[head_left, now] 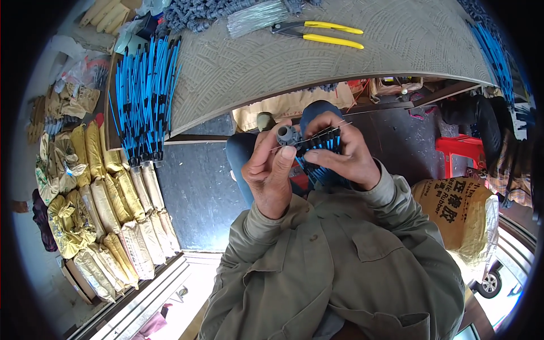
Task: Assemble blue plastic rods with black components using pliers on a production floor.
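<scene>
Closest in, a grey-green jacket (328, 249) fills the lower part of the view, its sleeves running up to two bare hands held close together above the lap. The left hand (269, 178) pinches a grey part with a round hole (287, 134) between thumb and fingers. The right hand (357, 156) is clamped on a bundle of blue rods with black ends (324, 141), thumb laid across it, just beside the grey part. A thin wire (344, 124) crosses both; whether it passes through the grey part, I cannot tell. To the right, a tan sack (447, 212) stands near the jacket, and a red stool (458, 148) sits beyond it. Past the knees is a patterned grey table (396, 54), with more blue rods (144, 96) gathered at its left end. Toward its far side lie yellow-handled pliers (333, 39), touching or nearly touching a sheaf of pale wires (258, 18), and a heap of dark grey parts (192, 16). Well off to the left, gold-coloured bags (116, 195) lie in rows
</scene>
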{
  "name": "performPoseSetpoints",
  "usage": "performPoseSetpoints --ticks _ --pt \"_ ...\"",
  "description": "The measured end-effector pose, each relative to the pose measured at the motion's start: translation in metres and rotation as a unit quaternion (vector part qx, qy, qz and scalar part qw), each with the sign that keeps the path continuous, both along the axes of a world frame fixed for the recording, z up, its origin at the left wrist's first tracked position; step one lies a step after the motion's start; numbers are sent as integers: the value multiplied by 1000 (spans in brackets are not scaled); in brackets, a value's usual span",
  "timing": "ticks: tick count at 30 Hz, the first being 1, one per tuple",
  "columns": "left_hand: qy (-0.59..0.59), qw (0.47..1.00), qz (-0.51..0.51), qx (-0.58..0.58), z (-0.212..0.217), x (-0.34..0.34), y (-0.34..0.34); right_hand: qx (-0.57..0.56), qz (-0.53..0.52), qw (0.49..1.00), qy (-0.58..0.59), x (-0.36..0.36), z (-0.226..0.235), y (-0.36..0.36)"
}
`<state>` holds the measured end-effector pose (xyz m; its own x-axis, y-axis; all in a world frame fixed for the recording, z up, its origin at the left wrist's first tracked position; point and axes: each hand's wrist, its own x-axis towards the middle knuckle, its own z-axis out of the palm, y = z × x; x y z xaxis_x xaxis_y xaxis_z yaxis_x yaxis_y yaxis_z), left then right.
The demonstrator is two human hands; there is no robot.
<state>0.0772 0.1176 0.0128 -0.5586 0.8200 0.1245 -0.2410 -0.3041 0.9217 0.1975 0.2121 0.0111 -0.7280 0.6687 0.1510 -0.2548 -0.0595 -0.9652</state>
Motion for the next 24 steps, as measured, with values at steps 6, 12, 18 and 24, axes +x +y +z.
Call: performPoseSetpoints --ticks 6,12,18,24 --pt "51 999 -10 9 1 -1 -2 -1 35 998 56 -5 -7 4" --pt "113 993 17 -6 4 3 -1 9 51 996 73 -4 -6 6" --pt "106 994 -8 3 3 1 -2 -65 55 994 75 -3 3 4" --pt "108 994 11 7 5 2 -4 100 78 990 68 -1 -5 8"
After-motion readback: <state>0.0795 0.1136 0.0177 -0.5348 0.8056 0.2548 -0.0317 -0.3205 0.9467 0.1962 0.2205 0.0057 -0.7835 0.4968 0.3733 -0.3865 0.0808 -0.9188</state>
